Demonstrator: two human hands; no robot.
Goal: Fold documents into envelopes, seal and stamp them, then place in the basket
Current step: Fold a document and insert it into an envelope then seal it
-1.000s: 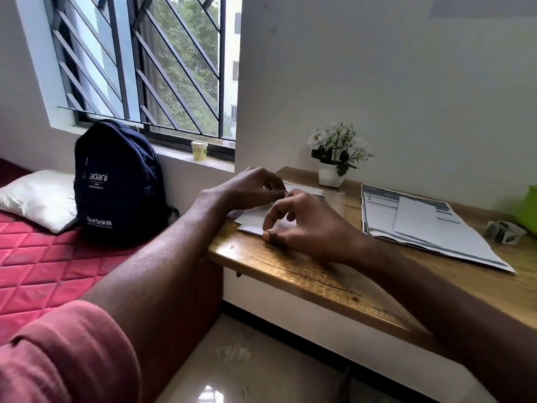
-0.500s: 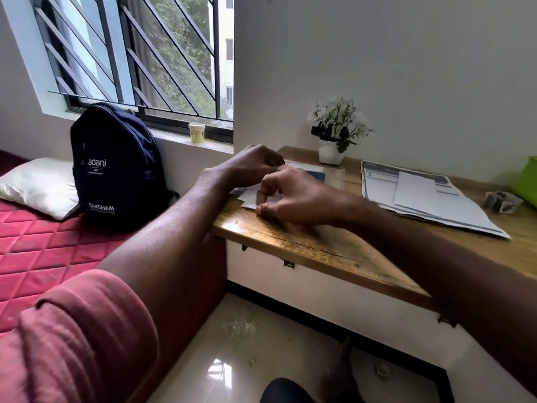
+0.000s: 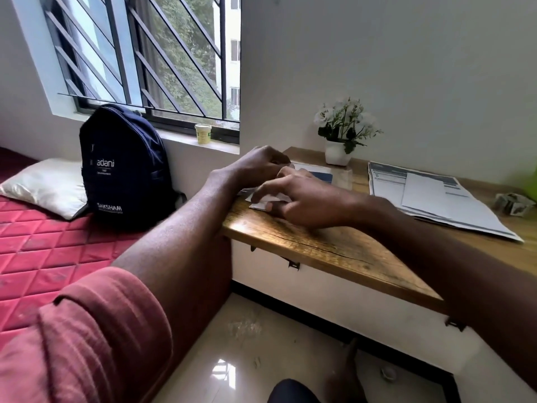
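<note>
- Both hands at the left end of the desk [image 3: 334,251], over a small white paper [image 3: 260,202] lying flat near the front edge.
- Right hand [image 3: 308,199] curled low, fingertips [image 3: 268,206] pressed on the paper; pinched or only pressed, cannot tell.
- Left hand [image 3: 258,167] loosely closed just behind, touching the far side of the paper; hold hidden by the right hand.
- Probably mid-fold or mid-seal; envelope or document, not clear.
- More sheets [image 3: 436,199] well apart to the right; plant [image 3: 338,141] at the back.
- Green thing [image 3: 527,178] at the right edge, perhaps the basket; too little seen.
- Risks: crooked crease if the paper slid under uneven pressure; slip off the near edge if pushed forward; corner torn if tugged while pinned.
</note>
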